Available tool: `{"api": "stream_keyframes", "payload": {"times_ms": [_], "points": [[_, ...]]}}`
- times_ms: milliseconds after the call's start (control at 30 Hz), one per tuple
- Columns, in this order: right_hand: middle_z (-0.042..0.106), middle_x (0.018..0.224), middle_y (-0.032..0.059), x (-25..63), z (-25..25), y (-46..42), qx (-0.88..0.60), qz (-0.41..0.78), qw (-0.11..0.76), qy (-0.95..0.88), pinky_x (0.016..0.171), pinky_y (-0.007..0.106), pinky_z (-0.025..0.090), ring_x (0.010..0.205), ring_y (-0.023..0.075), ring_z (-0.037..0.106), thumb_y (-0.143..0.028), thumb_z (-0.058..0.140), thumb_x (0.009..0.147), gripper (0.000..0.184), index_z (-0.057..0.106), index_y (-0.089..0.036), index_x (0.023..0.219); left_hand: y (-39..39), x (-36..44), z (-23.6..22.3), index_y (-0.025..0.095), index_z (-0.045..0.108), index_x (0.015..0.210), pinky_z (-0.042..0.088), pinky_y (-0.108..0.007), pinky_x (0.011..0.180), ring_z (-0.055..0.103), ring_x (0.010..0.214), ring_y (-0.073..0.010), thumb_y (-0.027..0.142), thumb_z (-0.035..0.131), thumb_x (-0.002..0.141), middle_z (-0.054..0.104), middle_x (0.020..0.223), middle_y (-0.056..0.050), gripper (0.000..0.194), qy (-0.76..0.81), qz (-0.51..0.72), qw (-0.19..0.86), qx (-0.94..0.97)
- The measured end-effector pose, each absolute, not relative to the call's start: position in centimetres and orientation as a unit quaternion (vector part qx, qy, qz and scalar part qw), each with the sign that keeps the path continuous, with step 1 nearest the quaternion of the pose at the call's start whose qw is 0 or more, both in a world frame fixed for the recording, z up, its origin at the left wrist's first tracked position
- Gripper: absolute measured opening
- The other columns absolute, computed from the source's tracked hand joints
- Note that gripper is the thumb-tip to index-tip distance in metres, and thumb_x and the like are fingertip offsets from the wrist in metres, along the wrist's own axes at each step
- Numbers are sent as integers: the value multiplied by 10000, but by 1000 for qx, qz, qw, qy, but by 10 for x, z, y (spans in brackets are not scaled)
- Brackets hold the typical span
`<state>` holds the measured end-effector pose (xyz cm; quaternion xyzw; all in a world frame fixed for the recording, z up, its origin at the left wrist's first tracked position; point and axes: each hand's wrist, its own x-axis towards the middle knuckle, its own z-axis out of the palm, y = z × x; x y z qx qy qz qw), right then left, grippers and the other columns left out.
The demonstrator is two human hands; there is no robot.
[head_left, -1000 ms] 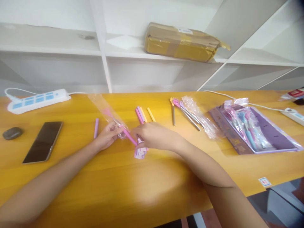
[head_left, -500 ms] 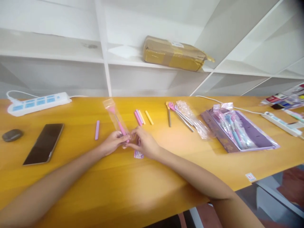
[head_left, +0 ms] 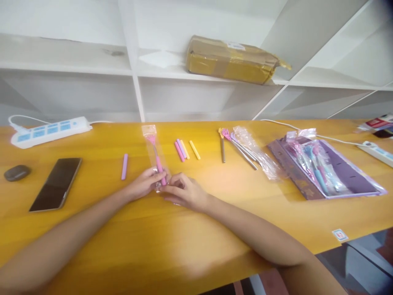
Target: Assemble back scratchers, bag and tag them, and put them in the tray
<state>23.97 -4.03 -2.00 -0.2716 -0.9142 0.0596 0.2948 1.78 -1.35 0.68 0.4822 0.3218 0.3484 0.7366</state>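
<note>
A pink back scratcher (head_left: 160, 164), with a claw-shaped head and a metal shaft, lies inside a clear plastic bag (head_left: 149, 131). My left hand (head_left: 146, 183) is closed on its handle, thumb on top through the plastic. At the lower end of the bag, my right hand (head_left: 188, 191) has its fingers curled and the fingertips pinched at the plastic. Beyond the hands are pink, purple and yellow tubes (head_left: 179, 150), with one more yellow tube (head_left: 194, 150) beside them. A single purple tube (head_left: 124, 166) lies left of the bag.
Metal-shafted back scratchers (head_left: 241, 149) and empty clear bags (head_left: 258, 151) lie to the right. Farther right, a purple box (head_left: 353, 172) holds several bagged back scratchers. At left are a phone (head_left: 56, 184), a dark case (head_left: 17, 173) and a power strip (head_left: 52, 132). A taped parcel (head_left: 231, 59) sits on the shelf.
The bagged back scratcher has become more upright. My right hand has come down slightly, now covering most of the purple printed piece beneath it. The view has shifted a little.
</note>
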Motion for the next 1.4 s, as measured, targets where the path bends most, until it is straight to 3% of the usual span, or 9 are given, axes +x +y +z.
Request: {"api": "stream_keyframes", "payload": {"times_ms": [133,400,567,800,933,1033,1133,1267,1400], "points": [[544,1073,72,239,-18,-43,-259,-10,262,-930,764,234,511,895,117,529,-411,574,1055,393,624,-285,1424,-11,16,0,156,689,815,435,-248,617,569,698,-146,471,743,924,622,773,-26,337,350,330,732,483],[531,1007,76,237,-21,-45,-286,-36,238,-927,782,257,495,884,136,520,-359,549,1058,309,671,-271,1327,-11,16,-2,168,732,847,468,-266,602,593,674,-164,449,760,909,683,789,-51,289,347,322,717,511],[511,947,63,234,-18,-47,-310,-56,194,-929,753,264,482,796,128,501,-193,476,1044,494,508,-307,1524,-10,15,-4,159,723,850,507,-271,665,646,729,-171,467,732,934,702,820,-55,319,370,326,714,497],[517,922,65,235,-16,-49,-314,-119,218,-916,689,269,398,745,123,457,-198,477,1051,258,668,-218,1222,-10,16,-6,148,773,836,561,-327,795,706,851,-224,422,790,898,753,888,-101,281,352,342,717,496],[560,962,72,238,-17,-47,-303,-90,237,-919,731,271,424,819,134,514,-248,521,1056,169,675,-181,1032,-10,18,0,143,781,834,563,-314,802,703,851,-212,390,816,883,749,862,-88,254,344,381,720,466],[599,1007,76,237,-18,-45,-308,-69,299,-901,785,270,475,893,144,573,-315,569,1054,168,639,-163,1066,-8,18,2,128,786,849,559,-300,807,691,826,-189,376,830,875,738,846,-76,253,339,396,729,444],[616,1071,89,236,-18,-42,-322,-10,368,-872,792,261,521,949,154,617,-388,632,1028,280,578,-152,1169,-7,16,-2,124,796,869,535,-255,745,671,805,-159,351,833,879,737,864,-71,231,331,408,733,432],[599,1133,89,236,-19,-39,-365,86,412,-831,660,233,523,750,93,604,-394,640,1026,374,517,-170,1300,-6,15,-5,126,798,872,504,-238,669,641,744,-136,343,851,863,747,864,-70,223,314,422,741,418],[590,1038,39,237,-22,-38,-387,172,424,-801,591,207,486,630,53,549,-337,666,1009,349,545,-207,1309,-6,15,-3,121,796,871,514,-252,694,644,747,-145,344,841,874,754,845,-78,227,305,421,756,398]]}}
